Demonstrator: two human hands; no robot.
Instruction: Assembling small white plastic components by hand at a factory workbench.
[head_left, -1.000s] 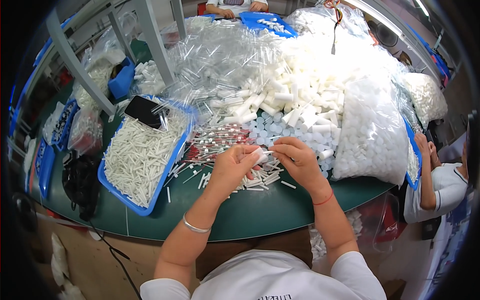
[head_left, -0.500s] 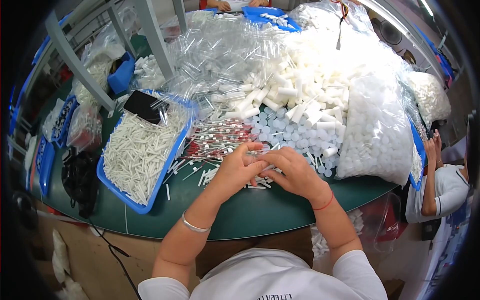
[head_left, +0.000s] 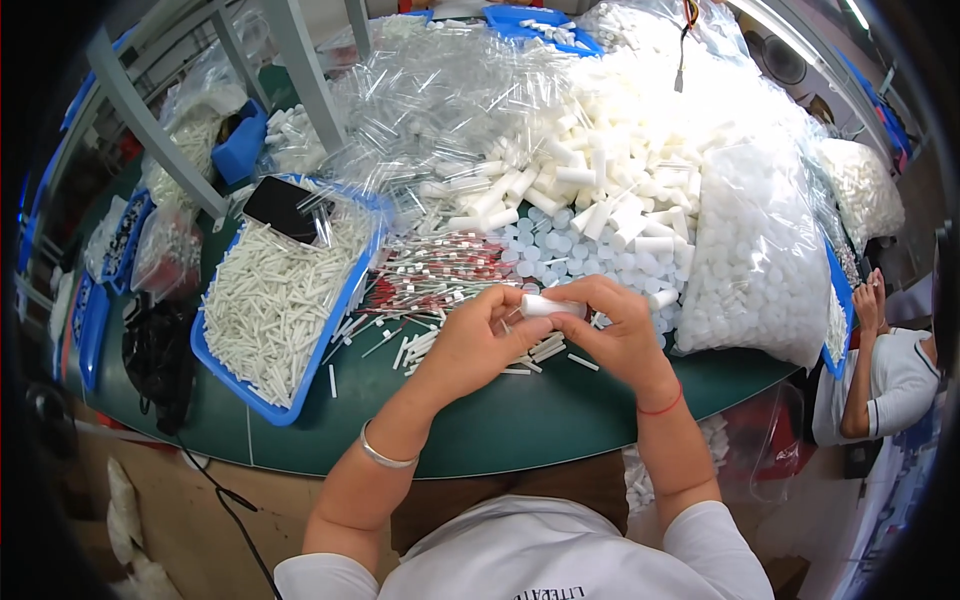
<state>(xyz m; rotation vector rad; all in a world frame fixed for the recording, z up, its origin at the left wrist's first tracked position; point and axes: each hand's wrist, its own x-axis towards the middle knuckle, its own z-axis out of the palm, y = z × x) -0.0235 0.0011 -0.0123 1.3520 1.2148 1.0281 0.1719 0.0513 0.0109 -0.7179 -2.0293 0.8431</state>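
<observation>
Before you, the green table (head_left: 530, 435) bears a blue tray (head_left: 278, 414) of white sticks (head_left: 272, 325). Your left hand (head_left: 478, 337) curls, its hold impossible to tell, at the left end of what your right hand (head_left: 612, 325) is clamped on: a white cylinder (head_left: 543, 306), above small loose sticks (head_left: 548, 350).

Right fingers (head_left: 598, 292) hide part of a white cylinder (head_left: 545, 306)

Glare washes out much of the white pile (head_left: 640, 150) behind. The lower edge crops the wearer's shirt (head_left: 525, 550); the top edge cuts off the hanging wires (head_left: 684, 45).
</observation>
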